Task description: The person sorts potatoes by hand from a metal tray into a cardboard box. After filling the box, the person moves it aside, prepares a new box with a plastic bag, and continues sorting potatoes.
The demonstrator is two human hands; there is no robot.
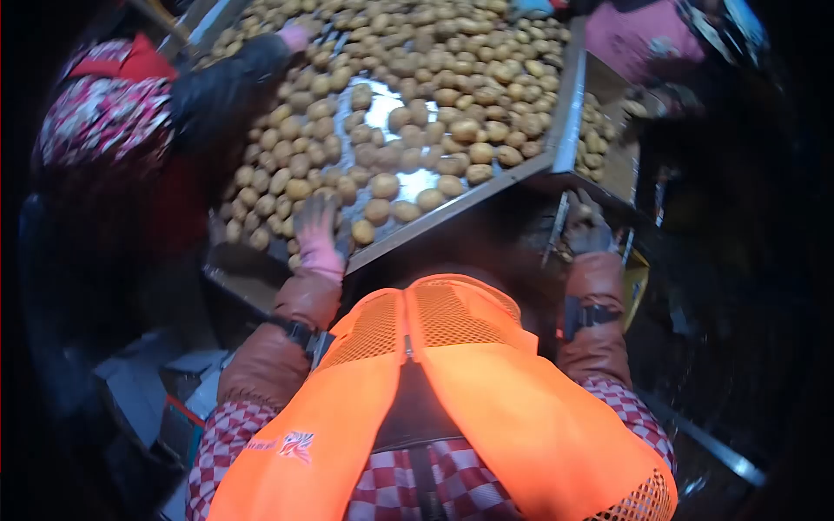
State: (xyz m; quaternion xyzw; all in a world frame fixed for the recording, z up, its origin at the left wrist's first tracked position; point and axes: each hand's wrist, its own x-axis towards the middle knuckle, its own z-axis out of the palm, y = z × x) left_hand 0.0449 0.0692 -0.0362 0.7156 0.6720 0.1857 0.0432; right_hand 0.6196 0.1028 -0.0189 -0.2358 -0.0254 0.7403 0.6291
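Note:
Many potatoes (465,130) lie spread on a metal sorting table (452,208). My left hand (320,230), in a pink and grey work glove, rests among potatoes at the table's near left corner, its fingers stretched forward and apart. My right hand (588,224), gloved too, is off the table's right corner, above a narrow metal-edged opening. Its fingers are blurred and seem partly bent; whether a potato is in them I cannot make out.
A side chute (621,165) with potatoes adjoins the table's right edge. A co-worker's dark sleeve (230,82) reaches over the potatoes from the left. Another person in pink (643,43) stands at the far right. Cardboard boxes (143,391) are low at left.

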